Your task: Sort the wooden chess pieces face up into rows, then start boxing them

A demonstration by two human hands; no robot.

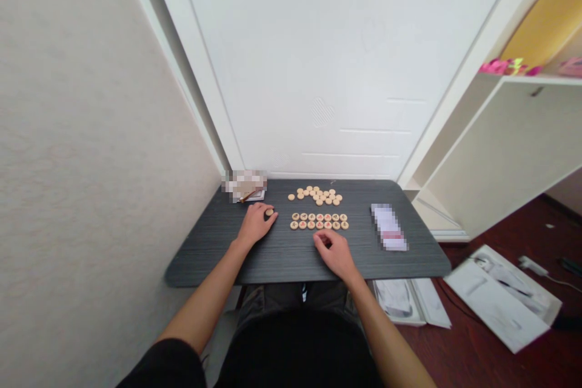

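Observation:
My left hand [257, 224] rests on the dark table with thumb and fingers closed around a round wooden Chinese chess piece [270, 212]. To its right, two neat rows of face-up Chinese chess pieces [319, 225] show red and dark characters. My right hand [334, 250] lies just below the front row, its fingers curled in towards the thumb; whatever may be inside them is hidden. Behind the rows sits a loose cluster of plain-looking pieces [319, 196], their tops showing no characters that I can make out.
The dark wood-grain table [204, 260] stands against a white panel door. At its back left is a blurred-out bundle [245, 185], and a blurred-out white item [390, 227] lies on the right. Open white boxes [504, 297] are on the floor at right.

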